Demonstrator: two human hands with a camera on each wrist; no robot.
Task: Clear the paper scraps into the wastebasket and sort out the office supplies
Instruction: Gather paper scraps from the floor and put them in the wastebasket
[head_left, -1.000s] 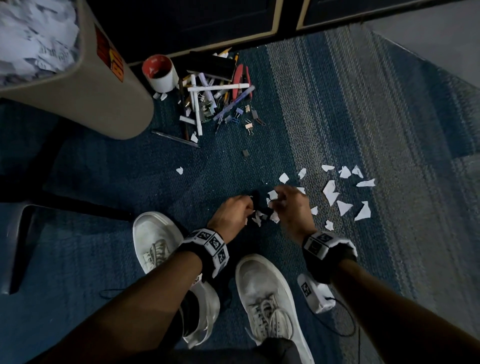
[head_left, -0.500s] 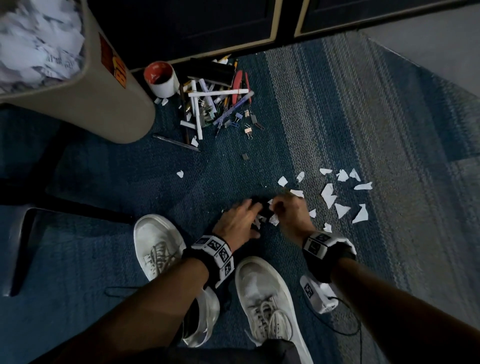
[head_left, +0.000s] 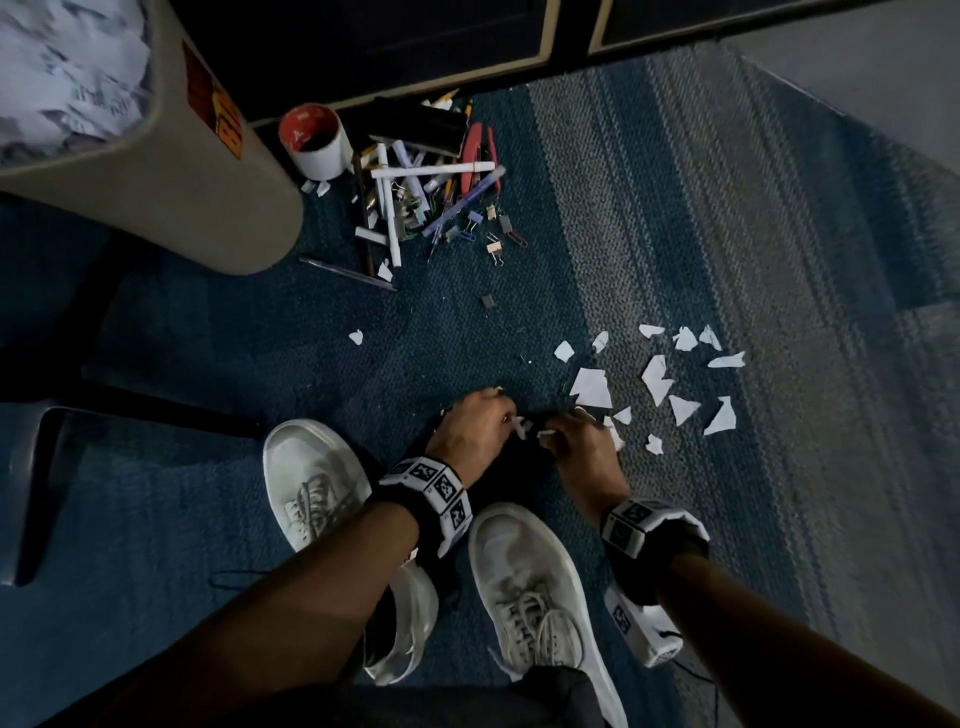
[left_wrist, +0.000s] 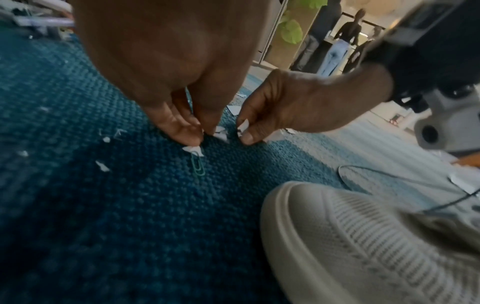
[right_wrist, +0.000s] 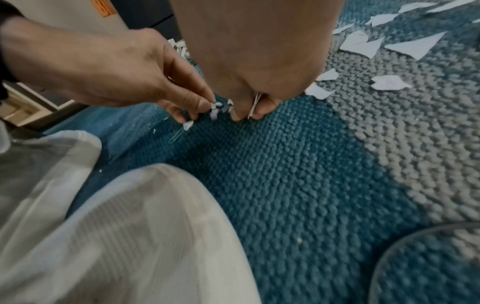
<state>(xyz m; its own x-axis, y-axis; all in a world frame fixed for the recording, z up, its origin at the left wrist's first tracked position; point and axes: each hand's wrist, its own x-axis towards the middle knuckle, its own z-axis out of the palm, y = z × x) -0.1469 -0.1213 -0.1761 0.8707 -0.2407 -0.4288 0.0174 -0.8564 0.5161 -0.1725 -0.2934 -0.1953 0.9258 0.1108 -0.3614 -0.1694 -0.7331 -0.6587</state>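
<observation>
At the upper left of the head view stands the wastebasket (head_left: 171, 171), already holding torn paper. Just right of it, near the top centre, lies your pile of office supplies (head_left: 431, 197): pens, binder clips and red-handled pliers, with a red-and-white roll of tape (head_left: 311, 140) at the pile's left edge.

Lower down, at the middle of the frame, your left hand (head_left: 470, 428) reaches to the blue carpet (head_left: 208, 364), its fingertips pinched on small paper scraps (right_wrist: 217, 109); in the left wrist view a green paper clip (left_wrist: 198, 164) lies on the carpet right below those fingertips, under one tiny scrap.

Almost touching it on the right, your right hand (head_left: 576, 447) is also down at the carpet with finger and thumb closed on a thin white scrap (right_wrist: 253, 108).

Your white shoes (head_left: 524, 577) sit just below both hands.

Further right, a loose scatter of scraps (head_left: 660, 379) lies where the carpet turns grey, apart from both hands.
</observation>
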